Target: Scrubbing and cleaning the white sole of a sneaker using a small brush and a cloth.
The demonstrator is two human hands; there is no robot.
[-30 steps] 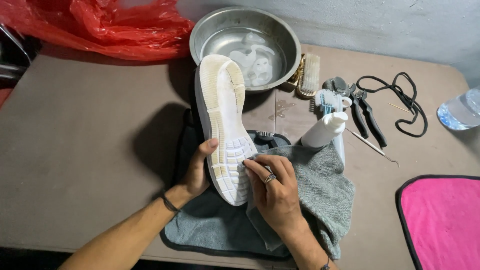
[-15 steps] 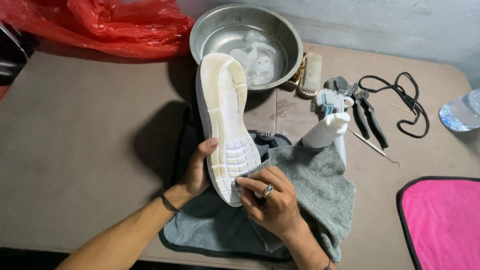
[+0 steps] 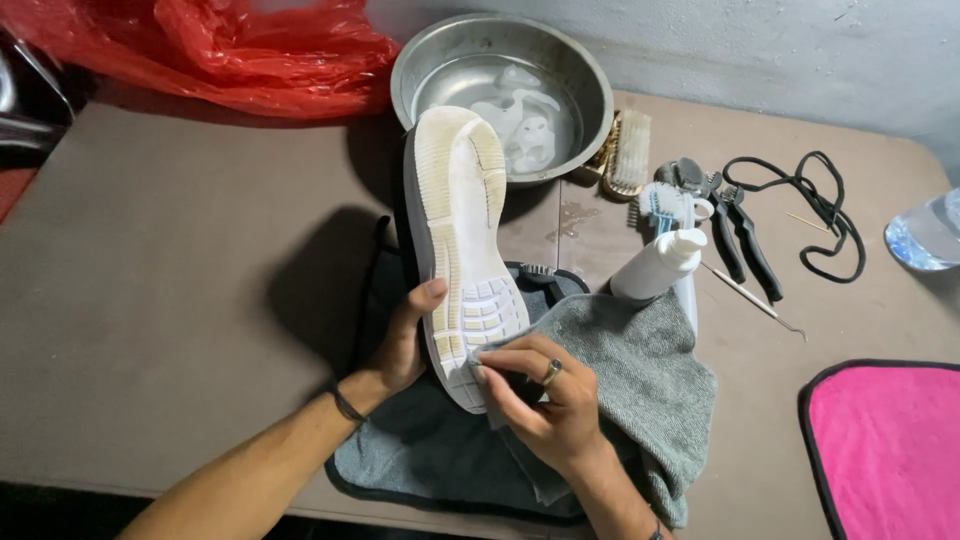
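A red plastic bag lies at the tabletop's far-left corner. Near the front edge, the left hand grips the shoe sole-up, steadying it, while the right hand pinches a grey towel against the heel tread. Behind stands a metal basin, with pliers to its right.

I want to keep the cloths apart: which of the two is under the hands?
The grey towel, lying under the shoe and both hands; the pink cloth lies untouched at the table's right edge.
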